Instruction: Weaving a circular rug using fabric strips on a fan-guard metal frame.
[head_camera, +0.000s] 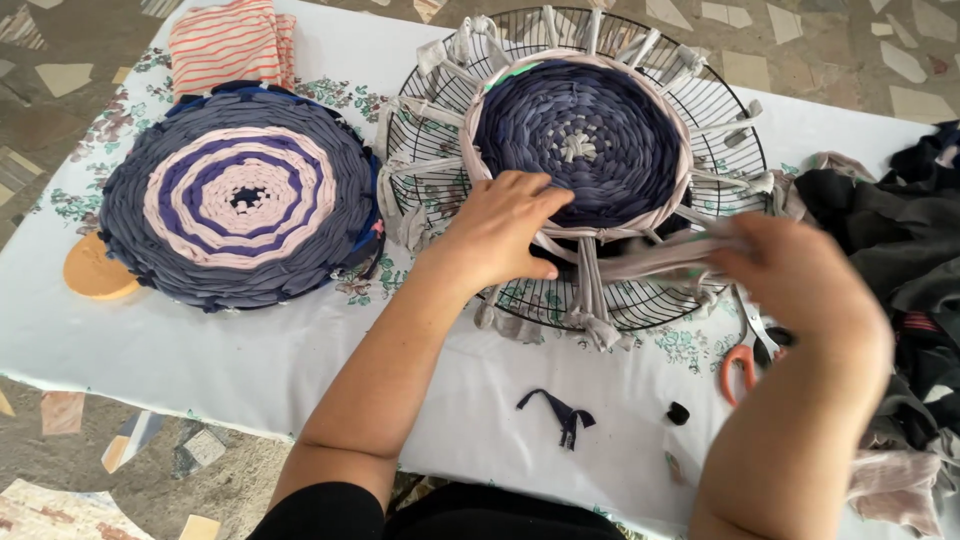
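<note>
one head cam only, looks steeply down and fwd from above the table (250, 360), close in; forearms enter from bottom edge, floor shows at the frame edges.

Right hand (790, 275) is motion-blurred; orange-handled scissors (745, 360) lie partly hidden behind it.

Matt cloth rug (585, 140) woven on a black wire grille (720, 110).

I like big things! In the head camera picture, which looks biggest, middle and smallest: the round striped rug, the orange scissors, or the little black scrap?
1. Round striped rug, by far the largest.
2. Orange scissors, partly hidden by the right arm.
3. Little black scrap, smallest.
</note>
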